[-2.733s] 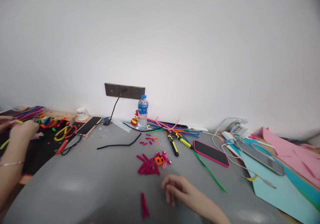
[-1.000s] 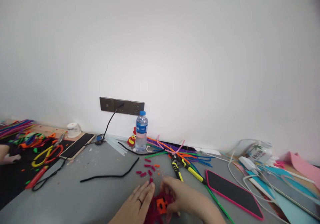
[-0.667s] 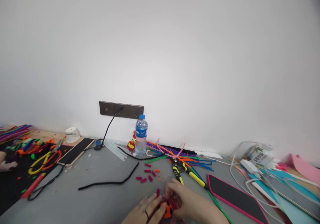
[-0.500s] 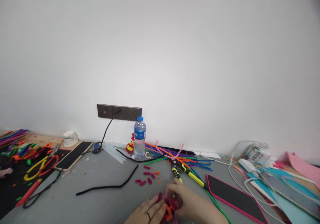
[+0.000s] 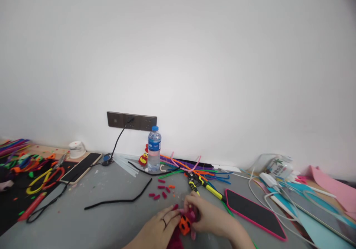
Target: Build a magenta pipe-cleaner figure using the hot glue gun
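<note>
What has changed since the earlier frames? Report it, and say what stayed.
The left hand has come into view and now presses on the crimson stems. The right hand, empty at first, has taken hold of the pink-and-orange figure. A co-worker's arm has left view at far left. The water bottle, pliers and pink-edged smartphone stayed put.

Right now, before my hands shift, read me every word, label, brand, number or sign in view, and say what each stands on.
No text reads clearly enough to quote.
Blue label on the water bottle: pale print and a small logo, too small to read.
Packet with a palm-tree picture: dark characters, too blurred to read.
White tub: faint marks, too blurred to tell if they are text.
</note>
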Available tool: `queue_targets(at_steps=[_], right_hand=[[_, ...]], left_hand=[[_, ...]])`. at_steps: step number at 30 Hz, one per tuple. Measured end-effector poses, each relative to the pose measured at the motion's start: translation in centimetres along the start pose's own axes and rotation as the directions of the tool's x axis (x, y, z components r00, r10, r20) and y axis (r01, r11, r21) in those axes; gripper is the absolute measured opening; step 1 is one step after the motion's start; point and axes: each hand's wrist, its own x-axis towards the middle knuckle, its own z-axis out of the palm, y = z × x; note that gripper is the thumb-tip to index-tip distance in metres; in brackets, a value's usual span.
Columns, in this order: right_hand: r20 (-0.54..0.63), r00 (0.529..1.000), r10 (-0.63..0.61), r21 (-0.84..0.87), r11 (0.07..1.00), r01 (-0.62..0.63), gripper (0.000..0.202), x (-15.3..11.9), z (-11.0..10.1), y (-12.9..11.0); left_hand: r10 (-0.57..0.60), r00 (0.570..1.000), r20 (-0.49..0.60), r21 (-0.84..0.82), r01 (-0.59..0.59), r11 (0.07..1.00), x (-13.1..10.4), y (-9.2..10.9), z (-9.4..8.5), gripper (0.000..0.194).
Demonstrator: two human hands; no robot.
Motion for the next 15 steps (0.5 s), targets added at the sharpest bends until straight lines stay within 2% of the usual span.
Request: queue_targets(at_steps=[3,7,11,15], right_hand=[[0.038,0.998,-0.043,0.15,0.988,0.037,0.033,-0.1,-0.4,-0.2],[0.115,0.99,-0.079,0.385,0.922,0.028,0.025,-0.1,-1.1,-0.1],[-0.028,0.99,-0.141,0.488,0.862,0.137,0.018,0.1,-2.2,0.5],[-0.206,0.97,-0.131,0.439,0.874,0.211,0.017,0.7,-2.4,1.3]], left_hand=[[-0.042,0.996,0.076,-0.053,0.046,0.998,0.3,0.3,-0.8,0.08],[-0.07,0.99,0.125,-0.092,0.082,0.992,0.6,1.1,-2.2,0.074],[-0.082,0.988,0.13,-0.12,0.098,0.988,0.8,2.0,-3.1,0.062],[-0.186,0.975,0.121,-0.131,0.201,0.971,1.0,2.6,-3.1,0.048]])
